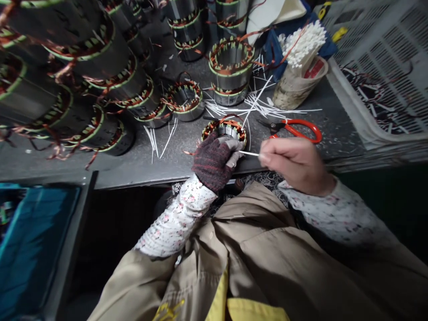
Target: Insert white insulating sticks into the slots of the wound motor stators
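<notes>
Stator ring point(228, 129) sits by the worktop's point(129, 167) front edge, gloved left hand point(216, 159) over it, likely for steadiness, its clasp too hidden to tell; right hand point(290, 161) pinches white cord point(249, 154).

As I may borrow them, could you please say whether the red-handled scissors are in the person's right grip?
No, the red-handled scissors lie on the bench, while the right grip holds a white strand.

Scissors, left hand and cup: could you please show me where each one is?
Scissors point(288, 125), head view, red handle.
Left hand point(213, 161), head view, gloved back.
Cup point(290, 90), head view, outer wall.
</notes>
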Action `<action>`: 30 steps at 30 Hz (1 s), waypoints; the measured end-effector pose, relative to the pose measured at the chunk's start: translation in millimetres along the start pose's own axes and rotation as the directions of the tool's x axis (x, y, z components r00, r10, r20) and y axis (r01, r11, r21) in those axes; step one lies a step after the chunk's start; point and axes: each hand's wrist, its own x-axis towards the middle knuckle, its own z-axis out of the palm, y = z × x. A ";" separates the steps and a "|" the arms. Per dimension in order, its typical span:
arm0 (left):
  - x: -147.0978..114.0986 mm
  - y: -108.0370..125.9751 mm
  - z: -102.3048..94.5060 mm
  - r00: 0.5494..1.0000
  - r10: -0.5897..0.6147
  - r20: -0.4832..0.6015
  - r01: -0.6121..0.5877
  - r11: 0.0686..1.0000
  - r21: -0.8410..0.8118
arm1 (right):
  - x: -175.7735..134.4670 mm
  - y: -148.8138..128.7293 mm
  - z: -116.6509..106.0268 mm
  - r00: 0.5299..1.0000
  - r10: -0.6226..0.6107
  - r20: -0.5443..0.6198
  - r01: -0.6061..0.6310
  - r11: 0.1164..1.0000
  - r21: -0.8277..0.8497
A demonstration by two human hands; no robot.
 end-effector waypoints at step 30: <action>31.8 -27.3 -49.1 0.865 0.310 0.395 -0.323 0.946 -0.035 | -31.5 55.9 39.5 0.951 -0.200 -0.235 0.095 0.914 -0.394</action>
